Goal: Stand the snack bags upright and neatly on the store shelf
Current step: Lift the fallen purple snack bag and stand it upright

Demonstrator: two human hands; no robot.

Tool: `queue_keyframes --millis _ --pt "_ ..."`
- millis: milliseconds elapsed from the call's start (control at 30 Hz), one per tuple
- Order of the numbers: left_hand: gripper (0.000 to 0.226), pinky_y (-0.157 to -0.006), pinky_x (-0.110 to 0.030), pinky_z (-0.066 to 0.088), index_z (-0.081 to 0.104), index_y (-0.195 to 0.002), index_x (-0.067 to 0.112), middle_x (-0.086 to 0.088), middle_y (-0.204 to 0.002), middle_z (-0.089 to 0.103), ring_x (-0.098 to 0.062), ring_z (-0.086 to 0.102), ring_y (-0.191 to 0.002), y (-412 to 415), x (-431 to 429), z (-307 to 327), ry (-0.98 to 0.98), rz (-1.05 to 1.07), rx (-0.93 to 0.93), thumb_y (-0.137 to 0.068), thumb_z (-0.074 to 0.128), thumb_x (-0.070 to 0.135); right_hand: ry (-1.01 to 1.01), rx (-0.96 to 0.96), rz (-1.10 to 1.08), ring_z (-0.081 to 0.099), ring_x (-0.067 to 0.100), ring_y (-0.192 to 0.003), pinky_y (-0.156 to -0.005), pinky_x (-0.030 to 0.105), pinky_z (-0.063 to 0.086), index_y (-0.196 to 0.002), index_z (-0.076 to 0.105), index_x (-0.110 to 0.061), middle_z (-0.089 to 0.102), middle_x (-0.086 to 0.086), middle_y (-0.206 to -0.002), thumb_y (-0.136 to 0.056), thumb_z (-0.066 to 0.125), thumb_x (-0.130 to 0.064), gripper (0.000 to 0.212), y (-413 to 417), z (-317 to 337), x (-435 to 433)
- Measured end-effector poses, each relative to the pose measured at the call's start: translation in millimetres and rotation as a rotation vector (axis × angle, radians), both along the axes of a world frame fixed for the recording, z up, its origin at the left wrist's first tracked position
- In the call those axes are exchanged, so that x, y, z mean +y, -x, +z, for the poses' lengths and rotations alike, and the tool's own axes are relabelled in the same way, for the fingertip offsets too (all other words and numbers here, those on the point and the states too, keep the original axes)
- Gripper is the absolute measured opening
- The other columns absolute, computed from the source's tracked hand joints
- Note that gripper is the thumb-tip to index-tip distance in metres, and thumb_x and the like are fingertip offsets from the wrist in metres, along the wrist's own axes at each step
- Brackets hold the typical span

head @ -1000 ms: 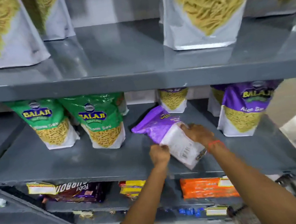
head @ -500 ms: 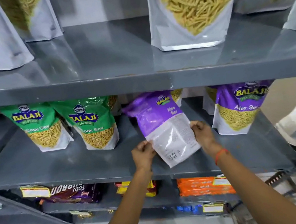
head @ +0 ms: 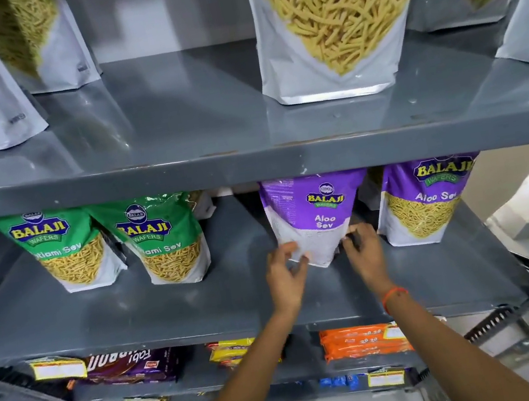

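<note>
While the purple Aloo Sev bag [head: 314, 220] stands near upright on the middle shelf [head: 134, 307], between the green bags [head: 165, 240] at 9 o'clock and another purple bag [head: 429, 202] at 3 o'clock, the left hand [head: 285, 273] and right hand [head: 363, 250] flank its lower corners, fingers loosely spread, barely touching. It looks light, crinkly and slick; steadying it low at the side seams seems wisest.
</note>
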State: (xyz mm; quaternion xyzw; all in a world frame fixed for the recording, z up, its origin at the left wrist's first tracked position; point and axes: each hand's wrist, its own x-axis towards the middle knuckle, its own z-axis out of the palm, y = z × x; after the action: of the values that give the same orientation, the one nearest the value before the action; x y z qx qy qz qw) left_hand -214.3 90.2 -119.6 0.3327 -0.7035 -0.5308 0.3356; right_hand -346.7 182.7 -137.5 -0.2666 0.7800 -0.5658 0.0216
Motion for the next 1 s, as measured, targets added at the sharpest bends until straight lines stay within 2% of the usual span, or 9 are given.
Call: queue_keyframes --millis 67,133,233,367,467,600,767,900,1000 --pt "0.055 -0.087 -0.021 0.047 0.057 -0.111 0.007 -0.002 -0.108 0.056 -0.014 0.056 -0.101 0.3 14.5 -1.5 -0.049 -0.073 -0.012 -0.066 0.074 0.033 0.047 0.027 0.067 0.052 0.032 -0.111 -0.098 0.045 0.043 -0.079 0.054 -0.021 0.057 0.007 -0.108 -0.075 0.047 -0.018 0.008 -15.9 -0.9 4.0" --pt "0.076 -0.094 -0.023 0.044 0.049 -0.121 0.011 0.002 -0.117 0.055 -0.007 0.055 -0.108 0.3 15.0 -1.0 -0.106 -0.096 0.004 -0.059 0.071 0.048 0.033 0.040 0.129 0.047 0.020 -0.123 -0.104 0.022 0.037 -0.077 0.056 -0.011 0.054 0.008 -0.126 -0.074 0.043 -0.019 0.015 -30.1 1.0 7.3" --pt "0.072 -0.090 -0.010 0.045 0.036 -0.122 0.018 0.007 -0.119 0.053 0.012 0.055 -0.103 1.2 6.9 -0.4 -0.217 -0.193 0.081 -0.065 0.080 0.025 0.043 0.024 0.144 0.048 0.006 -0.120 -0.099 0.007 0.036 -0.097 0.060 -0.004 0.053 0.003 -0.130 -0.076 0.042 -0.018 0.031 -48.2 2.3 6.6" --pt "0.076 -0.076 -0.006 0.048 0.038 -0.118 0.014 0.005 -0.111 0.058 0.015 0.059 -0.090 12.1 -6.3 4.0 -0.277 -0.170 0.132 -0.056 0.081 0.022 0.041 0.080 0.080 0.051 0.012 -0.106 -0.094 0.008 0.039 -0.108 0.059 -0.010 0.060 -0.005 -0.112 -0.073 0.041 0.003 0.042 -66.3 -1.9 5.1" --pt "0.064 -0.071 -0.008 0.049 0.048 -0.107 0.017 -0.003 -0.106 0.062 0.004 0.061 -0.087 19.4 -23.1 5.6 -0.228 -0.107 0.106 -0.053 0.080 0.030 0.045 0.065 0.037 0.053 0.023 -0.100 -0.091 0.034 0.047 -0.093 0.057 -0.010 0.060 0.003 -0.101 -0.069 0.037 0.007 0.035 -66.3 1.2 0.8" --pt "0.037 -0.071 -0.017 0.052 0.057 -0.095 0.014 -0.012 -0.098 0.066 -0.011 0.063 -0.082 16.3 -44.3 5.0 -0.172 -0.134 0.061 -0.066 0.079 0.008 -0.005 -0.145 -0.110 0.046 0.038 -0.122 -0.101 0.045 0.044 -0.123 0.046 -0.003 0.050 0.017 -0.127 -0.073 0.045 0.017 0.054 -27.2 13.5 -11.4" --pt "0.019 -0.076 -0.023 0.050 0.059 -0.089 0.008 -0.012 -0.094 0.066 0.010 0.061 -0.067 12.8 -70.0 -0.7 -0.155 -0.100 0.079 -0.076 0.069 0.001 -0.125 -0.383 0.173 0.031 0.029 -0.138 -0.114 0.043 0.028 -0.143 0.017 -0.006 0.030 0.015 -0.151 -0.070 0.064 0.007 0.087 18.9 28.2 -29.0" --pt "0.008 -0.064 -0.024 0.042 0.066 -0.074 0.010 -0.008 -0.064 0.067 0.009 0.047 -0.049 14.3 -83.5 -3.2 -0.176 -0.065 0.051 -0.080 0.063 0.005 -0.106 -0.432 0.098 0.049 0.029 -0.118 -0.103 0.041 0.040 -0.134 0.034 -0.007 0.048 0.022 -0.135 -0.073 0.054 0.015 0.067 11.7 23.3 -36.5" --pt "0.025 -0.072 -0.037 0.044 0.061 -0.059 0.022 0.016 -0.050 0.064 -0.012 0.051 -0.066 19.7 -97.5 -11.4 -0.247 -0.091 0.025 -0.080 0.062 0.010 -0.113 -0.392 0.014 0.053 0.033 -0.118 -0.106 0.050 0.042 -0.129 0.042 -0.010 0.051 0.021 -0.132 -0.078 0.058 0.006 0.056 -0.4 8.5 -33.7"
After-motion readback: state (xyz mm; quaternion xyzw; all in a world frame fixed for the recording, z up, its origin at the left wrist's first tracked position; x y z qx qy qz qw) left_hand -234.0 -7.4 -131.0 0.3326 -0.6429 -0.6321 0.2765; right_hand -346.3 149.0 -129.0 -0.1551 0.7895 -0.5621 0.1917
